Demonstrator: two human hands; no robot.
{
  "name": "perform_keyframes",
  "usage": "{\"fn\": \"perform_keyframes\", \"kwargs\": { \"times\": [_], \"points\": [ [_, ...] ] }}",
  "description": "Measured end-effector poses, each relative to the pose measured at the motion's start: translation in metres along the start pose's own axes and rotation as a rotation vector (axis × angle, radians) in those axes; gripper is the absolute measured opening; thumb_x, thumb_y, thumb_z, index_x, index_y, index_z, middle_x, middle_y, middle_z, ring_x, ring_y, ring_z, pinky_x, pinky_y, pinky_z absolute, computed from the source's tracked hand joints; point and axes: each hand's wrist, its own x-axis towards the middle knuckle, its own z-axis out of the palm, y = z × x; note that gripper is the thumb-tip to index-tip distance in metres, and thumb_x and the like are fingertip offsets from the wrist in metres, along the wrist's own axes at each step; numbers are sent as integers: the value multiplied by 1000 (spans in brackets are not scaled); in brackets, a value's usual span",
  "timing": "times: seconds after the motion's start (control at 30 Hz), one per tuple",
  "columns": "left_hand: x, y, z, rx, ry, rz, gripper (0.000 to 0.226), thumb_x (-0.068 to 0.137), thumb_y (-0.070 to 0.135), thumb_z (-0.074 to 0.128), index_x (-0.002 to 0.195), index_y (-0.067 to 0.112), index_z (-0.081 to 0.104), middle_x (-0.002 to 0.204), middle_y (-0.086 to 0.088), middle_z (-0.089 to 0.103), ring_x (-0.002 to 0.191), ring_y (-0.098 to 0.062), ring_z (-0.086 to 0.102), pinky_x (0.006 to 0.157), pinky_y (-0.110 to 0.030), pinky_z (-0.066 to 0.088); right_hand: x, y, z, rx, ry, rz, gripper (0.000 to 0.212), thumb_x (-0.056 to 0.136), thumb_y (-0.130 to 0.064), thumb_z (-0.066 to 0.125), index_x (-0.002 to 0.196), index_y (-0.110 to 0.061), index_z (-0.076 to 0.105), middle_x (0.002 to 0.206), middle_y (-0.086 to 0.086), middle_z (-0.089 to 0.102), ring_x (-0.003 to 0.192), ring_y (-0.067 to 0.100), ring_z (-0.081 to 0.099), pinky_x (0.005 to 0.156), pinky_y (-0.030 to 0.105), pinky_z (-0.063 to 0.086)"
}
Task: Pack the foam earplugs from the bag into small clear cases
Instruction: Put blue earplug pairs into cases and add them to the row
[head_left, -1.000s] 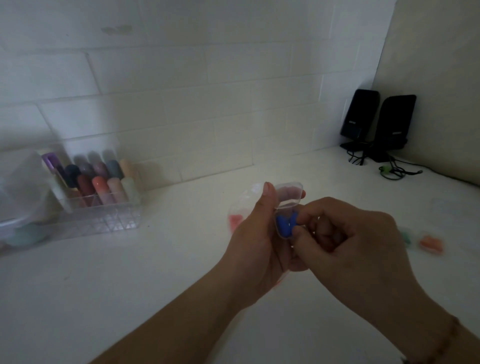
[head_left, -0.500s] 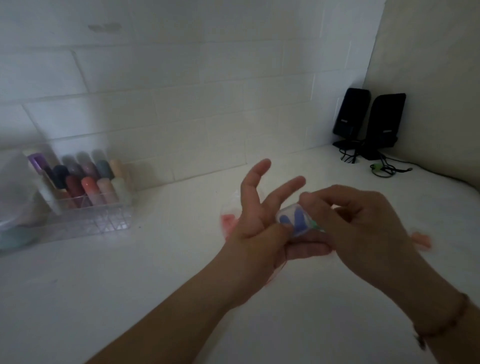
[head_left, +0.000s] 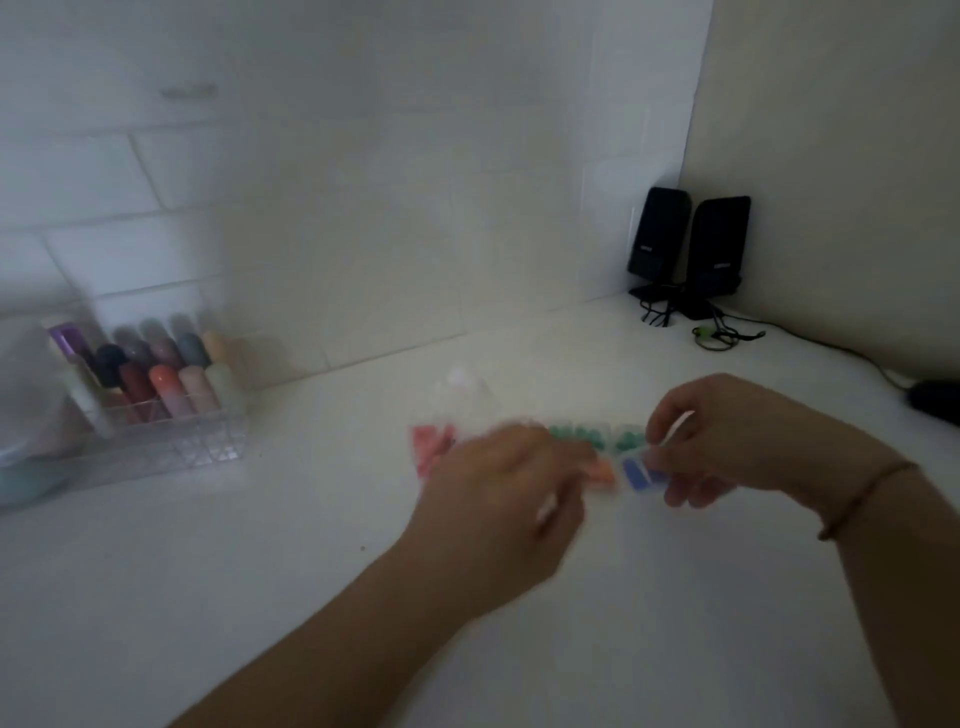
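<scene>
Apparently well along: green (head_left: 574, 434) and orange (head_left: 602, 470) earplugs sat in cases on the counter (head_left: 260, 597), red ones (head_left: 431, 447) waited in the bag. Right hand (head_left: 727, 441) pinched the blue case (head_left: 641, 473) beside them; left hand (head_left: 498, 499) was too blurred to tell.

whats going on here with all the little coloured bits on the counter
A person is packing foam earplugs into small clear cases on a white counter. The right hand pinches a small clear case holding blue earplugs, setting it beside cases of green earplugs and an orange one. The blurred left hand hovers nearby; whether it holds anything is unclear. Pink earplugs lie behind it.
</scene>
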Motion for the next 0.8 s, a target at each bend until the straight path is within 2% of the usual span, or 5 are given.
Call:
{"fn": "perform_keyframes", "kwargs": {
  "times": [0.1, 0.3, 0.43, 0.63, 0.8],
  "points": [
    [1, 20, 21, 219, -327, 42, 14, 82, 30, 62, 87, 20, 69, 70, 3, 64, 55, -22, 62, 45, -30, 50, 6, 6, 7, -54, -4, 114, 15, 85, -7, 71, 89, 0, 58, 60, 18, 70, 55, 25, 71, 52, 30, 57],
    [10, 28, 43, 348, -521, 45, 16, 75, 36, 65, 69, 22, 62, 63, 3, 61, 47, -22, 58, 40, -24, 37, 10, 8, 12, -184, 66, 74, 26, 87, -17, 69, 91, 8, 67, 70, 19, 72, 68, 27, 73, 71, 40, 61],
    [16, 37, 48, 318, -523, -9, 25, 90, 39, 48, 90, 20, 65, 87, -2, 67, 69, -28, 63, 58, -32, 44, -1, 7, -7, -68, 201, 28, 30, 90, -36, 65, 86, -6, 64, 65, 13, 71, 46, 19, 64, 44, 26, 50],
    [46, 74, 80, -59, -461, -81, 31, 89, 41, 56, 111, 21, 64, 104, 2, 61, 98, -20, 57, 80, -33, 51, -47, 45, -76, -30, 720, -178, 20, 87, -39, 64, 81, -20, 65, 66, 1, 65, 59, 14, 57, 55, 24, 39],
    [57, 101, 128, -85, -486, 32, 50, 85, 45, 59, 123, 13, 57, 116, -6, 57, 106, -26, 48, 91, -40, 46, -78, 108, -86, -244, 662, -46, 7, 87, -32, 66, 82, -30, 61, 76, -9, 63, 68, 8, 57, 56, 21, 37]
  ]
}}
